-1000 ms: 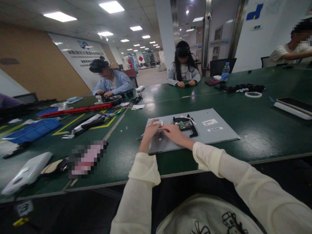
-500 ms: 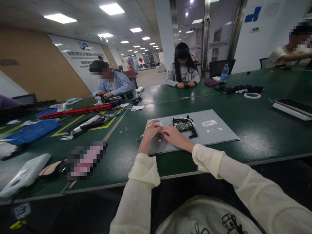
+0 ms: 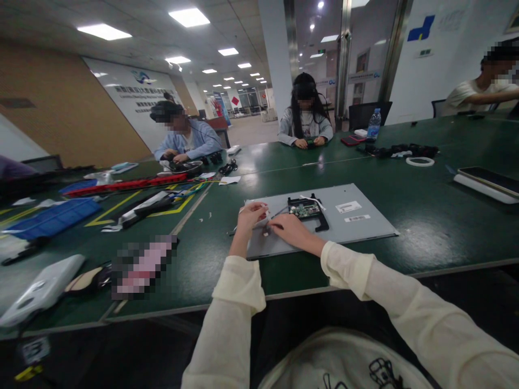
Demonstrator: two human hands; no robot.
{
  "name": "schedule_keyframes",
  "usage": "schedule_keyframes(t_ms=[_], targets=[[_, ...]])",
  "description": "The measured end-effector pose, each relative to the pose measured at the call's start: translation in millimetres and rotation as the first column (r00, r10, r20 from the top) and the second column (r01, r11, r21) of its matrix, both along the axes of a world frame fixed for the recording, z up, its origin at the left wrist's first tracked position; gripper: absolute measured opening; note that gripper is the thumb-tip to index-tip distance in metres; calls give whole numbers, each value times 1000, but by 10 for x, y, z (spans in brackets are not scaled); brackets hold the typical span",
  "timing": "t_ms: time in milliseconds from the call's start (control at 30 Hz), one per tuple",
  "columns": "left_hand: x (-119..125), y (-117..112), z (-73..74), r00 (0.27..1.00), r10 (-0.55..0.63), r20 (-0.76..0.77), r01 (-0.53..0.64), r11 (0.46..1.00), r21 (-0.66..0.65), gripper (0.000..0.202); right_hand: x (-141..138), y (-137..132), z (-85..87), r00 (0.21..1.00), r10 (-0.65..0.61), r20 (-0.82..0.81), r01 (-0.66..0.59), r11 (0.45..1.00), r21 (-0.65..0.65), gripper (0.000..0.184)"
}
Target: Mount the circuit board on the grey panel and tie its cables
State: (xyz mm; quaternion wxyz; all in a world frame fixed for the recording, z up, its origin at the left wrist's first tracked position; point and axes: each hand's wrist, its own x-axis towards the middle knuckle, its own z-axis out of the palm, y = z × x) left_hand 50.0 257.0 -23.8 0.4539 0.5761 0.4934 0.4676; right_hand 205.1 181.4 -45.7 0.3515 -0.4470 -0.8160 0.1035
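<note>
A grey flat panel point(image 3: 344, 221), like the back of a display, lies on the green table with two white labels. On it sits a black bracket point(image 3: 322, 222) around a green circuit board point(image 3: 304, 211). My left hand point(image 3: 248, 220) is over the panel's left end, thumb and fingers pinched by a small whitish piece too small to make out. Beside it, my right hand point(image 3: 292, 229) is closed, its fingertips low over the panel where a thin grey cable point(image 3: 280, 211) comes from the board. Whatever it grips is hidden.
To the left are a blue tray point(image 3: 52, 218), a red strip point(image 3: 125, 185), cables and a white device point(image 3: 42, 289). A phone point(image 3: 492, 180), a white tape ring point(image 3: 420, 161) and a water bottle point(image 3: 373, 124) stand or lie at right. Other people sit around the table.
My fingertips have moved slightly apart, and the grey cable between my hands and the board now shows more. The panel stays in place on the table.
</note>
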Motion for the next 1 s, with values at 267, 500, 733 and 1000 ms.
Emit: schedule_keyframes(t_ms=[267,500,733,1000], targets=[[-13,37,-77,989,28,-143,-27,1000,5,27,-39,-129,38,988,-39,147,44,998,-34,41],[-71,133,-168,930,109,-352,-38,978,204,14,-70,-167,64,980,0,201,9,999,-44,53],[-56,212,-192,827,146,-543,63,935,348,11,-60,-150,7,980,-33,195,36,999,-12,52],[-26,306,-327,827,148,-543,80,924,374,13,-56,-139,-20,977,-53,209,56,998,-7,39]])
